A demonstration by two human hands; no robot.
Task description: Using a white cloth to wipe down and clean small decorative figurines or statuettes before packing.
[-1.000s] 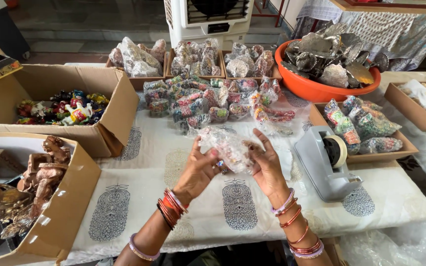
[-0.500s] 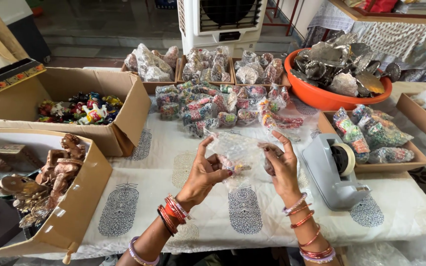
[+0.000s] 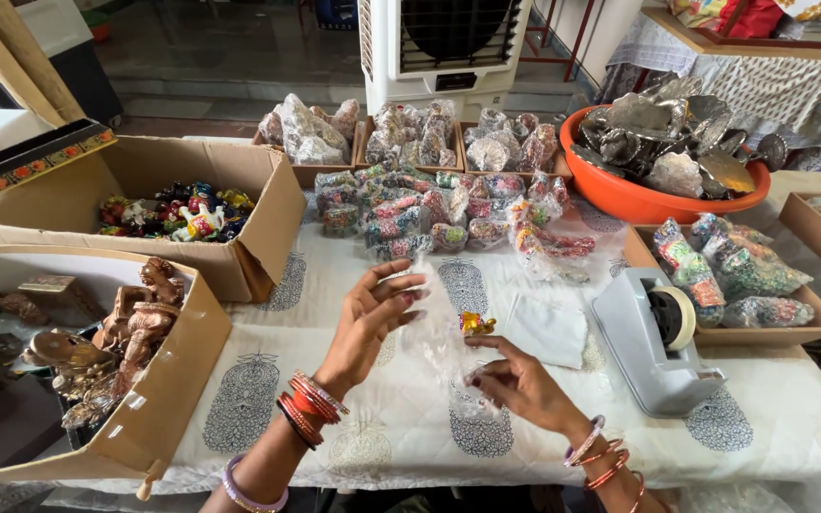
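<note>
A clear plastic bag (image 3: 441,344) hangs between my hands above the white printed tablecloth (image 3: 268,418). My left hand (image 3: 370,318) is raised with its fingers spread, and the fingertips hold the bag's upper edge. Lower and to the right, my right hand (image 3: 517,383) pinches the bag's bottom part. A small yellow and multicoloured trinket (image 3: 476,325) shows at the bag's right side; whether it is inside the bag or behind it I cannot tell. A flat empty clear bag (image 3: 547,329) lies on the cloth just right of my hands.
A grey tape dispenser (image 3: 656,344) stands to the right. Several packed bags of trinkets (image 3: 410,207) lie at the centre back. An orange tub (image 3: 640,201) holds metal pieces. At left, cardboard boxes hold colourful figurines (image 3: 177,213) and brown figurines (image 3: 124,332). A tray of filled bags (image 3: 732,272) sits far right.
The filled bag held a second ago is gone from my hands. They have moved apart, the right one dropping lower, and now hold a nearly empty clear bag. The view shifted slightly.
</note>
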